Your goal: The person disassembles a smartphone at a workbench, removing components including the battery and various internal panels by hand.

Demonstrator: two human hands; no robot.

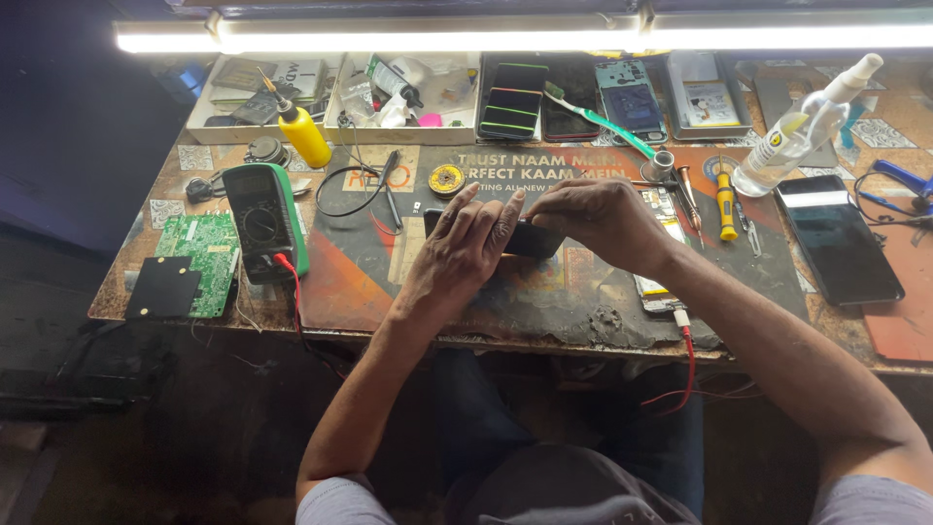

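Centrally on the work mat (369, 282), both hands met over a dark phone (533, 239) that lay flat near the middle of the table (126, 292). The left hand (457, 255) rested with its fingers spread and pressed down on the phone's left part, the fingertips touching its top. The right hand (604, 222) curled over the phone's right end, fingers bent and closed on its edge, so only a small dark strip of the phone showed between the two hands.

Left of the mat stood a green-cased multimeter (264, 220), its red lead (293, 292) trailing off the table's front edge, and beside it lay a green circuit board (202, 255) with a black square panel (163, 288) on top. A yellow squeeze bottle (303, 134) with a needle tip stood behind the multimeter, in front of two white trays (335, 122) of small parts. A roll of solder wire (446, 179) sat just behind the left hand.

To the right lay a yellow-handled screwdriver (725, 202), a clear spray bottle (803, 128) tilted on its side, and a black smartphone (840, 239) face up. Along the back, several phones and screens (573, 97) were lined up under a bright tube light (525, 37), with a green toothbrush (601, 121) lying across them.
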